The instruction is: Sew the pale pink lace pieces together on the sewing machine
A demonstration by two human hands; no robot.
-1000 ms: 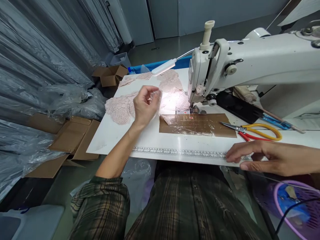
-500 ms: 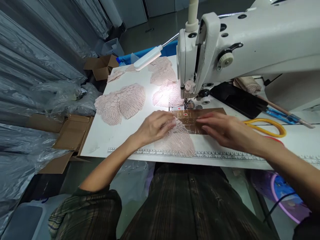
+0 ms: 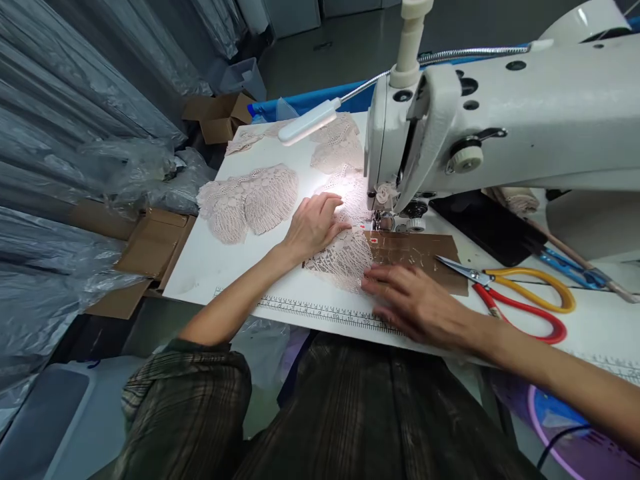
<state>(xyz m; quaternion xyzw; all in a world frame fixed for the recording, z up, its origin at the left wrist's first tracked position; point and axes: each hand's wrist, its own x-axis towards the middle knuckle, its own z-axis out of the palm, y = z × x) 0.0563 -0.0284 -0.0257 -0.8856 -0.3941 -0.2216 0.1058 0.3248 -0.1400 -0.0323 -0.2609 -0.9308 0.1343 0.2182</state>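
Note:
A pale pink lace piece (image 3: 343, 257) lies flat on the white sewing table (image 3: 220, 267), its far edge close to the needle and presser foot (image 3: 384, 219) of the white sewing machine (image 3: 500, 127). My left hand (image 3: 314, 223) presses flat on the lace's far left part. Palm down, my right hand (image 3: 410, 303) rests its fingertips on the lace's near right edge, over the printed ruler strip (image 3: 320, 310). Neither hand grips anything. A brown taped patch (image 3: 420, 252) lies beside the lace.
Yellow and red scissors (image 3: 520, 293) lie right of the patch. More lace pieces (image 3: 250, 200) lie at the table's far left, under a small lamp (image 3: 310, 121). Cardboard boxes (image 3: 150, 247) and plastic sheeting (image 3: 65, 167) are on the left. A purple basket (image 3: 585, 440) is at lower right.
My left hand carried a lace piece from the far pile to the table front, then both hands slid it toward the needle. My right hand shifted from the table edge onto the lace.

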